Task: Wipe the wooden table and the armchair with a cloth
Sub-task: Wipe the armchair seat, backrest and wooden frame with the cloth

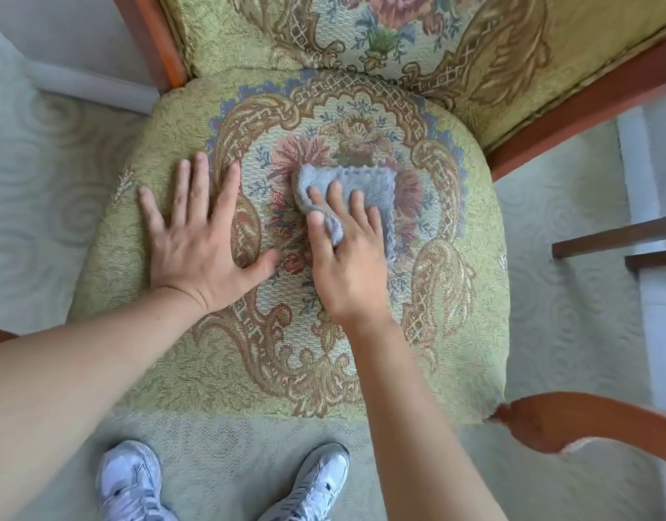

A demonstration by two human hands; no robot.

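The armchair's seat cushion (pixel 451 325) fills the middle of the view, green-gold fabric with a floral medallion. A grey-blue cloth (pixel 365 184) lies folded on the centre of the seat. My right hand (pixel 346 257) presses down on the cloth with straight fingers, and part of the cloth bunches between thumb and forefinger. My left hand (pixel 200 238) rests flat on the seat just left of the cloth, fingers spread. The wooden table is out of view.
The upholstered backrest (pixel 399 35) rises at the top, framed in reddish wood (pixel 155 35). A wooden armrest (pixel 587 419) curves in at lower right. A dark wooden piece (pixel 617 238) shows at right. Pale patterned carpet (pixel 42 182) surrounds the chair; my white sneakers (pixel 132 483) stand below.
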